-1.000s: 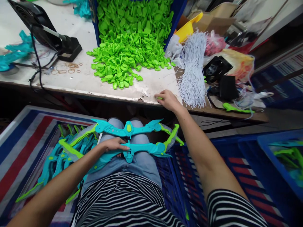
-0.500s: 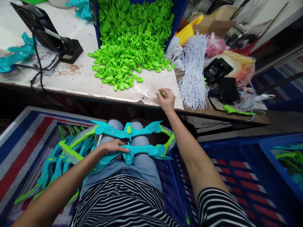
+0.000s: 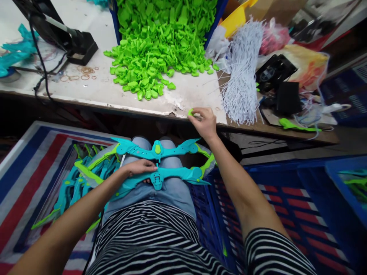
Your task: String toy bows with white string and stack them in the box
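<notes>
Across my lap lie two turquoise plastic toy bows with lime-green and grey tips. The farther toy bow [image 3: 174, 151] has a small green piece set in its centre. On the nearer toy bow [image 3: 176, 173], the centre mount shows a bare turquoise frame. My left hand [image 3: 142, 168] is closed around this nearer bow, just left of its mount. Over the bench's front edge, my right hand [image 3: 205, 121] pinches a small green plastic piece [image 3: 190, 112] between thumb and fingertips. A heap of similar green pieces [image 3: 160, 61] spills from a blue bin onto the bench.
More turquoise bows [image 3: 76, 183] lie on a striped surface at left. A black stand [image 3: 82, 49] with cables and several rubber bands are on the bench. White ties [image 3: 243, 76] and a black fan [image 3: 275, 72] lie at right, above blue crates [image 3: 275, 183].
My right hand has turned slightly, and the green piece now shows more clearly at its fingertips. My left hand stays on the nearer bow. The view has shifted a little.
</notes>
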### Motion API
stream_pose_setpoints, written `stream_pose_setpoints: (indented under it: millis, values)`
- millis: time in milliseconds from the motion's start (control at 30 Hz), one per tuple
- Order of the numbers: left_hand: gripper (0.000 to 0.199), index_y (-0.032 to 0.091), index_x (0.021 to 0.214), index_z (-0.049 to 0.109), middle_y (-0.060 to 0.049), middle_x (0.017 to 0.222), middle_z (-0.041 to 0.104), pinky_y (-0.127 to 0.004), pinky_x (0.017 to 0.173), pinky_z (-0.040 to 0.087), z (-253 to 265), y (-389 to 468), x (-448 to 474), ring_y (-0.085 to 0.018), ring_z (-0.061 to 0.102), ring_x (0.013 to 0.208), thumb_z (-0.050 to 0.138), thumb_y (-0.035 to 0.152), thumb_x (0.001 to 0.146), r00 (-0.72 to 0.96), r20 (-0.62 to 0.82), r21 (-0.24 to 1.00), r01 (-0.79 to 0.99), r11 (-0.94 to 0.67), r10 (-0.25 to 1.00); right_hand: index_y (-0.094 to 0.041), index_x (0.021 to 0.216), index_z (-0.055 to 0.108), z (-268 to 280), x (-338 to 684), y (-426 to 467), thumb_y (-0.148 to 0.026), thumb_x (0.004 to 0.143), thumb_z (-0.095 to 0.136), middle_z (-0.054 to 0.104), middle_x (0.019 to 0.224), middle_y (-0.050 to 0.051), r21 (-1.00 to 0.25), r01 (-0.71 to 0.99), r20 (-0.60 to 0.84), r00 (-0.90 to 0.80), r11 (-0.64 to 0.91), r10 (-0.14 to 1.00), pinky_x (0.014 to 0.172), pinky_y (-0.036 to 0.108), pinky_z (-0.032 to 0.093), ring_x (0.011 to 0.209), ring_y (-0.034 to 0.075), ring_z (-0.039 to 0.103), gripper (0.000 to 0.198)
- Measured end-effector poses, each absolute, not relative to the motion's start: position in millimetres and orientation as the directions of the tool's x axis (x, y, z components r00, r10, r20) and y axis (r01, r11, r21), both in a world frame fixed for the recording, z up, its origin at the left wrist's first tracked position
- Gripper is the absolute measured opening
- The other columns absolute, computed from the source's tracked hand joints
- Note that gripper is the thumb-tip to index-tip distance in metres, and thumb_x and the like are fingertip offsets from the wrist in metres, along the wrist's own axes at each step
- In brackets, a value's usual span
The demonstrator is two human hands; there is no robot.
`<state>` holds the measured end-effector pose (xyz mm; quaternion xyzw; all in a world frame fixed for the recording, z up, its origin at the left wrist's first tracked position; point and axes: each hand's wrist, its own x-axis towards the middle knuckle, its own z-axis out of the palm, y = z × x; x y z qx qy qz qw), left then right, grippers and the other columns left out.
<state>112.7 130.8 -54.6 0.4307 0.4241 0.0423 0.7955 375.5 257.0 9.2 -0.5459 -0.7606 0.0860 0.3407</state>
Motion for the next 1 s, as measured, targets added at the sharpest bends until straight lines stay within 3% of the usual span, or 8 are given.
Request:
stream_pose_setpoints:
  millis: [67, 167, 233, 533, 667, 867, 1000]
  values:
    - [0.057, 0.013, 0.077, 0.060, -0.002, 0.062, 0.064, -0.024, 0.052, 0.042, -56.0, 131.0, 111.8, -0.014, 0.057, 0.055, 0.070, 0.066, 0.059, 0.647, -0.634, 0.721, 0.296, 0.627, 0.423, -0.022, 0.099, 0.067, 6.4, 357.5, 210.9, -0.037, 0.085, 0.057, 0.069, 0.106, 0.006, -0.549, 0.668, 0.391, -0.326, 0.502, 0.861, 0.092, 0.043, 0.046, 0.102, 0.023, 0.059, 0.023]
    - [0.058, 0.012, 0.077, 0.062, -0.001, 0.061, 0.064, -0.026, 0.055, 0.044, -59.0, 130.2, 110.3, -0.014, 0.058, 0.055, 0.069, 0.067, 0.059, 0.648, -0.633, 0.721, 0.295, 0.627, 0.423, -0.023, 0.100, 0.067, -14.5, 333.4, 133.2, -0.038, 0.088, 0.054, 0.069, 0.106, 0.006, -0.588, 0.469, 0.290, -0.638, 0.659, 0.714, 0.088, 0.042, 0.049, 0.100, 0.022, 0.060, 0.023]
    - [0.058, 0.012, 0.078, 0.063, 0.000, 0.060, 0.064, -0.026, 0.056, 0.045, -60.3, 129.5, 109.6, -0.013, 0.058, 0.054, 0.070, 0.067, 0.058, 0.637, -0.639, 0.719, 0.293, 0.631, 0.431, -0.022, 0.101, 0.068, -34.1, 323.9, 94.5, -0.034, 0.090, 0.052, 0.069, 0.108, 0.007, -0.573, 0.437, 0.254, -0.710, 0.693, 0.657, 0.087, 0.043, 0.051, 0.100, 0.023, 0.060, 0.023]
    - [0.061, 0.011, 0.077, 0.062, 0.001, 0.055, 0.061, -0.026, 0.051, 0.043, -60.6, 126.6, 108.9, -0.012, 0.054, 0.047, 0.069, 0.068, 0.057, 0.617, -0.626, 0.746, 0.297, 0.595, 0.477, -0.023, 0.103, 0.068, -73.8, 314.2, 67.1, -0.030, 0.089, 0.054, 0.067, 0.113, 0.009, -0.512, 0.505, 0.309, -0.646, 0.695, 0.698, 0.093, 0.049, 0.046, 0.109, 0.025, 0.055, 0.021]
    - [0.058, 0.012, 0.073, 0.059, 0.001, 0.058, 0.058, -0.027, 0.051, 0.043, -59.0, 125.8, 109.6, -0.013, 0.055, 0.049, 0.066, 0.069, 0.060, 0.615, -0.603, 0.789, 0.362, 0.497, 0.508, -0.024, 0.097, 0.069, -74.9, 310.5, 60.4, -0.036, 0.085, 0.060, 0.060, 0.124, 0.010, -0.534, 0.625, 0.286, -0.501, 0.569, 0.817, 0.097, 0.052, 0.042, 0.118, 0.029, 0.049, 0.019]
    - [0.052, 0.015, 0.070, 0.053, 0.003, 0.058, 0.052, -0.024, 0.046, 0.037, -57.2, 126.6, 116.6, -0.012, 0.049, 0.047, 0.074, 0.060, 0.054, 0.562, -0.607, 0.793, 0.474, 0.383, 0.562, -0.022, 0.130, 0.050, -74.5, 307.2, 64.5, -0.051, 0.076, 0.066, 0.062, 0.116, 0.011, -0.605, 0.711, 0.089, -0.387, 0.359, 0.918, 0.095, 0.049, 0.042, 0.107, 0.030, 0.055, 0.063]
    - [0.048, 0.015, 0.065, 0.053, 0.004, 0.058, 0.047, -0.023, 0.049, 0.034, -60.0, 126.1, 117.3, -0.011, 0.045, 0.053, 0.074, 0.057, 0.054, 0.553, -0.544, 0.827, 0.480, 0.293, 0.631, -0.024, 0.129, 0.051, -75.7, 304.1, 63.9, -0.052, 0.076, 0.066, 0.064, 0.113, 0.010, -0.567, 0.742, 0.069, -0.390, 0.358, 0.918, 0.094, 0.048, 0.040, 0.106, 0.030, 0.055, 0.061]
